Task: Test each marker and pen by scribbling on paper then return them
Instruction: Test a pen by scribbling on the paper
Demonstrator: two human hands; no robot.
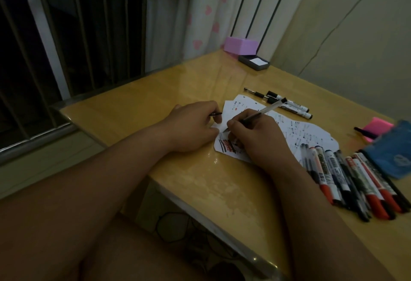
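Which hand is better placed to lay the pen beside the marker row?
Right hand: it grips the pen, and the marker row lies on its side. Left hand pinches a small dark piece.

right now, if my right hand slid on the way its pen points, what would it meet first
Probably the left hand, pinching a small black cap at the edge of the white scribbled paper sheet, just past the tip of the clear plastic pen the right hand grips.

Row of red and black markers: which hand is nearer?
Right. The right hand, gripping a clear pen, rests on the paper beside the row of markers; the left hand, pinching a black piece, is farther, at the paper's left edge.
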